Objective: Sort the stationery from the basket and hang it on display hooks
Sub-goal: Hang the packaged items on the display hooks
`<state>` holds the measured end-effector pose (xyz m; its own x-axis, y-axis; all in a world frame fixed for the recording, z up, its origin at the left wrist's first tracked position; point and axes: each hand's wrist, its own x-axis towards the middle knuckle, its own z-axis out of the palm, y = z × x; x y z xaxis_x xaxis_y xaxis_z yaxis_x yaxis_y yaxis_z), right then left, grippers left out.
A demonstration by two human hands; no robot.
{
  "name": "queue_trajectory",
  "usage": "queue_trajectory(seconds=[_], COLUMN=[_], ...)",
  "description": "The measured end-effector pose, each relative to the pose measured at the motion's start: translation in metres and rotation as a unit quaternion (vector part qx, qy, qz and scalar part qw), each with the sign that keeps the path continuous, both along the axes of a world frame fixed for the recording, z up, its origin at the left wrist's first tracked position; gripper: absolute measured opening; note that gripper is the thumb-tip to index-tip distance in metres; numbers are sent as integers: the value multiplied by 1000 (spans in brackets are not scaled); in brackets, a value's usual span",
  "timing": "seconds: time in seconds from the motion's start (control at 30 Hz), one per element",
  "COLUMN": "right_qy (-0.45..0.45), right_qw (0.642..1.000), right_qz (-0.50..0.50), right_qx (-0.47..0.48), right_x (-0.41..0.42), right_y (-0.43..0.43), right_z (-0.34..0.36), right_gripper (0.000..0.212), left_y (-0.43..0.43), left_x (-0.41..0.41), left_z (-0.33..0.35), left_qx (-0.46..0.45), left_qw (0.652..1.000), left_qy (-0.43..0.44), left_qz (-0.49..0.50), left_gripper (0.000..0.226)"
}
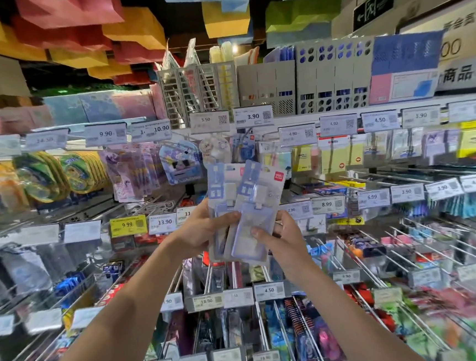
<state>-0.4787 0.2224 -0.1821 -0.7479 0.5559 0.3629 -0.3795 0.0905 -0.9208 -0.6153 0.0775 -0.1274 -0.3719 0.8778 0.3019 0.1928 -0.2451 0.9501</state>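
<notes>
We hold two clear card-holder packs raised before the rack, overlapping, below the 3.90 price tag (253, 116). Our left hand (203, 229) pinches the left pack (221, 193) low down, thumb across its face. Our right hand (282, 239) curls round the bottom of the right pack (259, 204). We judge the slick wrappers could slide on each other and one fall among the display hooks (404, 183). With similar goods hanging close by, we might also thread the wrong hook.

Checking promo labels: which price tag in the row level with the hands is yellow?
The 9.99 tag, just left of the 13.90 tag; its neighbours in that row are white.
</notes>
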Motion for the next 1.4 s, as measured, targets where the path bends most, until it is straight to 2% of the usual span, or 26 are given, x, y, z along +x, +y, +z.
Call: queue_trajectory(seconds=[0.13,0.27,0.33,0.43,0.53,0.67,0.77,0.9,1.03,1.13,1.27,1.4], right_qy=[-8,-28,-81,-189,-243,-230,-203,-200,-213,-226,-222,-220], right_qw=[999,998,997,976,956,963,971,976,971,969,972,973], right_qz=[-2,-15,-13,-22,-39,-43,-25,-22,-15,1,10,17], right_qx=[-33,-55,-8,110,160,137,119,85,105,97,83,71], right_x=[8,25,38,51,49,35,22,2,-13,-19,-30,-37], right_y=[8,25,34,41,48,46,41,41,44,46,52,59], right_z=[-10,-24,-42,-72,-91,-87,-75,-64,-60,-62,-71,-75], right_gripper=[39,41,42,36,35,28,35,39,44,46,61,63], left_y=[0,-2,-3,-3,-3,-3,-3,-4,-4,-5,-5,-5], left_x=[4,-1,-1,-3,-5,-2,-2,-2,-3,-4,-7,-12], left_z=[2,3,5,8,11,15,16,18,18,19,19,19], left_qx=[-17,-32,-33,-47,-66,-65,-73,-86,-90,-97,-103,-105], left_qw=[999,997,998,997,996,996,995,993,992,992,991,991], left_qy=[-20,2,2,0,15,13,17,43,41,28,25,14], left_qz=[32,66,59,59,60,60,65,66,81,72,83,84], left_gripper=[32,20,17,25,28,24,26,41,30,30,32,35])
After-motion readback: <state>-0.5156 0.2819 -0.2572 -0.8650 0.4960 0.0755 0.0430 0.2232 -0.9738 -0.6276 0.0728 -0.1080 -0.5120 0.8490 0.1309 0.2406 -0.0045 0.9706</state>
